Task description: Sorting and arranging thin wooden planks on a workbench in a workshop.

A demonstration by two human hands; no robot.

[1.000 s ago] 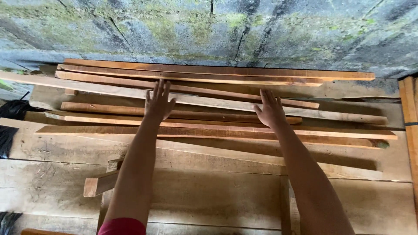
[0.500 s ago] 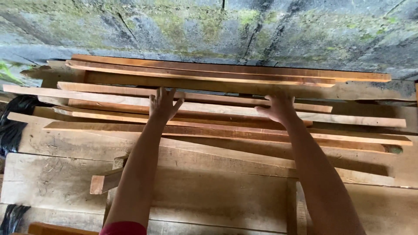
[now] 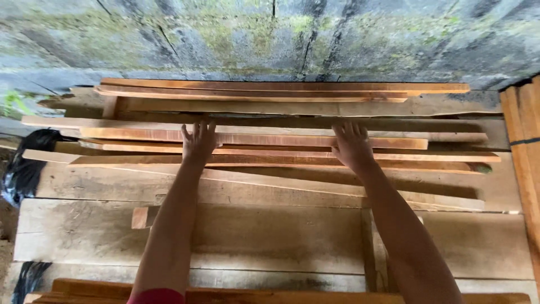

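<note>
Wooden slats, thin and reddish-brown, lie in a loose stack across pale, weathered planks point(image 3: 270, 236), and both hands press flat on them. The left hand point(image 3: 198, 142) rests at about ten o'clock from the middle of the view, fingers spread and open on the long reddish slat point(image 3: 281, 139); the right hand point(image 3: 352, 147) lies at about two o'clock on the same run of slats, fingers together and extended, palm down — neither hand is clamped around anything. That slat sits mid-stack, with more slats above and below it.

To shift such a strip cleanly, I judge even pressure from both palms matters most — a long thin piece twists easily if one end leads.

At twelve o'clock a mossy stone wall point(image 3: 270, 39) stands close behind the pile, leaving little room that way. A bundle of upright strips point(image 3: 526, 146) crowds three o'clock, dark plastic sheeting point(image 3: 25, 169) lies at nine, and a short offcut block point(image 3: 143, 217) sits near the left forearm.
</note>
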